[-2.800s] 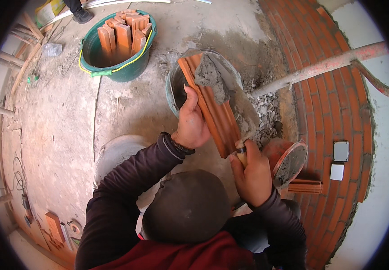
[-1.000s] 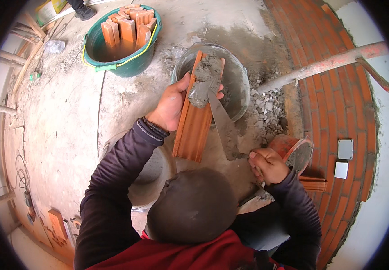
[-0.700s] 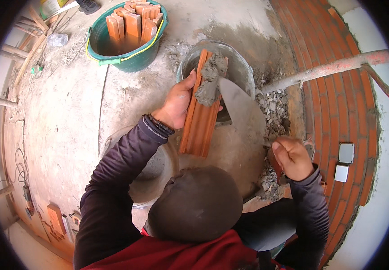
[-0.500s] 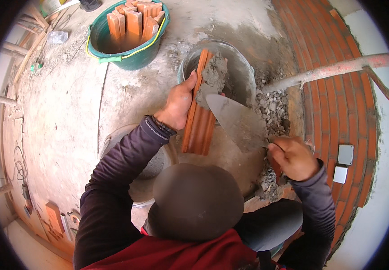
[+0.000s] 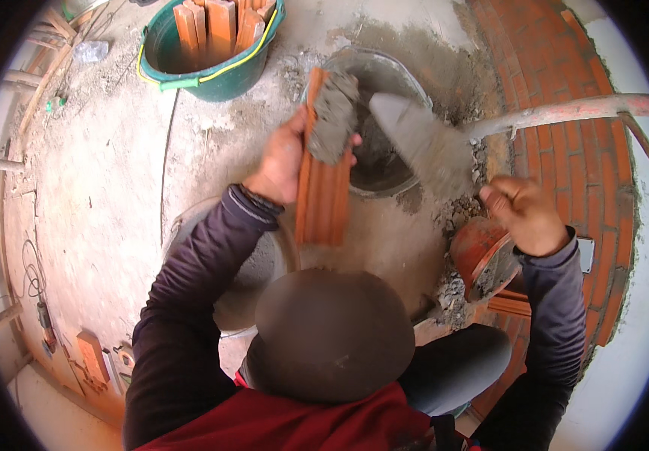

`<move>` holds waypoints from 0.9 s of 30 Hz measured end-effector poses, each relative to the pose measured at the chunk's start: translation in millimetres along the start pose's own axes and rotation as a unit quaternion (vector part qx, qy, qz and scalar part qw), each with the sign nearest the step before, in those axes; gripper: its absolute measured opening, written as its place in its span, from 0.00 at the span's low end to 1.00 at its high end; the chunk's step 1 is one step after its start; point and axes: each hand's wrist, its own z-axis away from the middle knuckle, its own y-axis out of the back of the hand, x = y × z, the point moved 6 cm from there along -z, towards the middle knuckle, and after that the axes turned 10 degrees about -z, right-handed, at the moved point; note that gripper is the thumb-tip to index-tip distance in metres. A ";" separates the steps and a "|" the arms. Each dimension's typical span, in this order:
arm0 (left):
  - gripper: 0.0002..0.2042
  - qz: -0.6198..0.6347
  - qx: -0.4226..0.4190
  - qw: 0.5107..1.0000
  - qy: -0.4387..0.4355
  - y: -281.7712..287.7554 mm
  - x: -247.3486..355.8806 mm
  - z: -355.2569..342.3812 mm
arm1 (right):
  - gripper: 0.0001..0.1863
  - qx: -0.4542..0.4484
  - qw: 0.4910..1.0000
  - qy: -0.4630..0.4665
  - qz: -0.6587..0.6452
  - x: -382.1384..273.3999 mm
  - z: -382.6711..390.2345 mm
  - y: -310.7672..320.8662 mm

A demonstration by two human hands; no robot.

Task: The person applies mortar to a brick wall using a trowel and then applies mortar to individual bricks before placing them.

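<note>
My left hand [image 5: 285, 161] grips a long orange-brown grooved brick tile [image 5: 320, 204] from its left side, with fingertips showing at the right edge. A thick lump of grey mortar [image 5: 333, 120] covers the tile's far half. In my right hand [image 5: 529, 216], closed around its handle, is a pointed trowel [image 5: 426, 146], blurred by motion and smeared with mortar. The trowel blade points left and away from me, apart from the tile. Beneath blade and tile stands a mortar bucket [image 5: 384, 188], partly hidden by both. A reddish bowl [image 5: 481, 252] with mortar traces sits under my right hand.
At the far left stands a green tub [image 5: 226, 89] holding several tiles in brownish water. A brick-faced wall [image 5: 565, 173] runs along the right, crossed by a slanting pole [image 5: 565, 113]. Rubble [image 5: 452, 218] lies along its foot. A round container [image 5: 260, 274] is partly under my left arm.
My right hand and the trowel have moved right and away from the tile. The mortar now sits as a thicker lump. The tile has shifted slightly left, and the reddish bowl shows more.
</note>
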 end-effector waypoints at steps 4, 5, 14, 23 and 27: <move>0.29 -0.046 0.102 0.994 -0.021 35.9 21.9 -5.1 | 0.13 0.096 0.985 0.029 0.143 13.7 -22.9 -1.8; 0.29 -0.044 0.104 0.993 -0.026 43.9 23.3 -7.0 | 0.13 0.111 0.973 0.051 0.195 19.6 -33.7 -10.2; 0.28 -0.026 0.182 0.980 -0.070 29.8 29.6 15.4 | 0.11 0.094 0.947 0.036 0.306 13.6 -130.9 -72.6; 0.26 -0.016 0.167 0.983 -0.070 25.8 34.6 21.3 | 0.08 -0.040 0.941 0.124 0.312 2.7 -116.4 -127.7; 0.27 -0.015 0.169 0.983 -0.070 32.2 21.4 11.7 | 0.08 -0.051 0.958 0.126 0.252 5.6 -125.7 -133.0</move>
